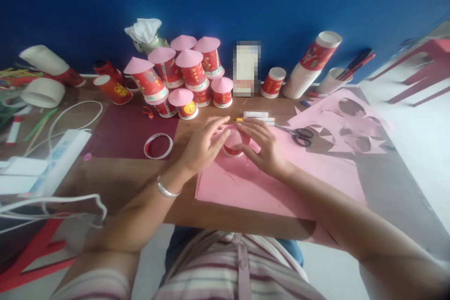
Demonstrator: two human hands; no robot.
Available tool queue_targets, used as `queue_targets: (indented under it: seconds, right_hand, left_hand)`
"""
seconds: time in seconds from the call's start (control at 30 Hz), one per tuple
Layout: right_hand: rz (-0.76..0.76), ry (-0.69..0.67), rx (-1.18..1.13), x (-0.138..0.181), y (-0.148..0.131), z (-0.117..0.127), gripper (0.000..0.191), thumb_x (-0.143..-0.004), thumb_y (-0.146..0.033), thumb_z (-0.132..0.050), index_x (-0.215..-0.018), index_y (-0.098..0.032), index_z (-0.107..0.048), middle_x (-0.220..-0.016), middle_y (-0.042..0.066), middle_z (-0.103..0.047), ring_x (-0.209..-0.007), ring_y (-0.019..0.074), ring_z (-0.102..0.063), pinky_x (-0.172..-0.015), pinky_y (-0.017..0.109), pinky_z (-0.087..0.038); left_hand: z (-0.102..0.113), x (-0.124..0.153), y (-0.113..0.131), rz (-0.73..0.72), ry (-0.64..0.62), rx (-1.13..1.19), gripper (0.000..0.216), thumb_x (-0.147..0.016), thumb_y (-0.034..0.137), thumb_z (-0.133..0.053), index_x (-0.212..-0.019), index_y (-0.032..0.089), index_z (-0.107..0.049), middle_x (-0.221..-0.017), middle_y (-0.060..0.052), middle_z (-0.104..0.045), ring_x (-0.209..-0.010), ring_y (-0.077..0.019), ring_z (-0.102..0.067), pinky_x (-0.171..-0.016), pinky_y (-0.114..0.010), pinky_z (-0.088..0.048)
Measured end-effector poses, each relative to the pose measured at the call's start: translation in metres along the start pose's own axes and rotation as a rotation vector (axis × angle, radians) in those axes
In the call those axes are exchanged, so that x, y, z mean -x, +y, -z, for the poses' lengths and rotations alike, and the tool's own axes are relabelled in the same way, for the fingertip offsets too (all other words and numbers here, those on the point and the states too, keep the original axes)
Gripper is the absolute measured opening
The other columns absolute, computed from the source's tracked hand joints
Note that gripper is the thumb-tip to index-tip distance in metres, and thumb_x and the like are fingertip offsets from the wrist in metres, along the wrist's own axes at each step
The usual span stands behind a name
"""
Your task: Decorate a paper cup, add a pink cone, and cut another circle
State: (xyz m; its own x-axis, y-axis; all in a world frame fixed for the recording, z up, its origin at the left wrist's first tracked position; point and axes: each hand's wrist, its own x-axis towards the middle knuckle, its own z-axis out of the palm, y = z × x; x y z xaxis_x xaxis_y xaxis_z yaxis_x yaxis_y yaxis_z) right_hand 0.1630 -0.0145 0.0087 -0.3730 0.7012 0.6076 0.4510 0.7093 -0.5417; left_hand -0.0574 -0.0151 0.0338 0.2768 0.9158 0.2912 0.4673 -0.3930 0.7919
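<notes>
Between my two hands stands a small red paper cup (232,152) topped by a pink paper cone (236,139). My left hand (204,145) curves round the left side, its thumb and fingertips at the cone. From the right, my right hand (266,147) lies against the cone with bent fingers, its thumb low by the cup. The hands partly hide both pieces. Beneath them are pink paper sheets (291,176). Just beyond the fingers lie a white glue stick (256,114) and a yellow pencil (240,119). Black scissors (301,137) rest to the right.
Several red cups with pink cone roofs (190,63) are grouped at the back. Cut pink scraps (351,122) lie right, near leaning stacked cups (312,63) and a pen cup (332,82). A white ring (158,146), a power strip (61,161) and cables are left.
</notes>
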Motion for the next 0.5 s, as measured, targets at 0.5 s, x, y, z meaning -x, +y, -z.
queue_targets:
  seconds: [0.5]
  right_hand:
    - [-0.034, -0.015, 0.007, 0.001, -0.001, -0.006, 0.074, -0.100, -0.043, -0.070, -0.162, -0.024, -0.035, -0.138, 0.014, -0.073, -0.137, 0.0356, -0.063, -0.113, 0.060, -0.053]
  left_hand:
    - [-0.011, -0.018, -0.002, 0.585, -0.063, 0.793, 0.051, -0.074, 0.059, -0.085, -0.074, 0.019, -0.054, -0.070, 0.003, -0.052, -0.061, -0.0092, -0.048, -0.058, -0.023, -0.037]
